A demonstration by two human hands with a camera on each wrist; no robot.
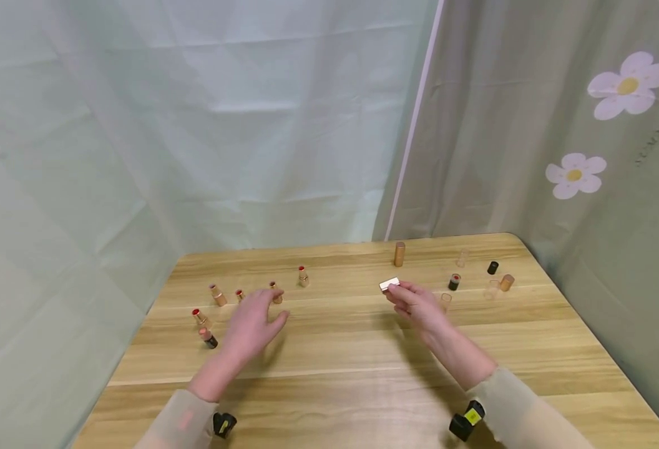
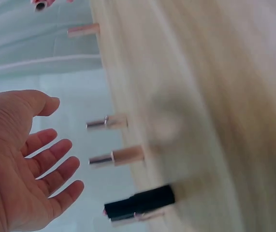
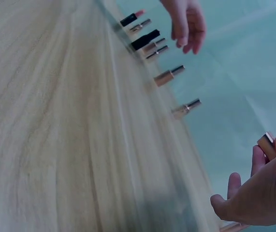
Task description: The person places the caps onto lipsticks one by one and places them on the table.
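My right hand pinches a small shiny rose-gold tube piece between thumb and fingers, raised over the middle-right of the table. The right wrist view shows the same gold piece at the fingertips. On the left, my left hand hovers with spread, relaxed fingers and an empty palm. Its fingertips overlap a gold uncapped lipstick in the head view. Around it stand several uncapped lipsticks: a gold one with a red tip, another gold one, and a black-based pink one.
At the back stands a copper-coloured tube. Farther right are a dark tube with a reddish top, a black cap, a gold cap and several clear caps. A curtain hangs behind the wooden table.
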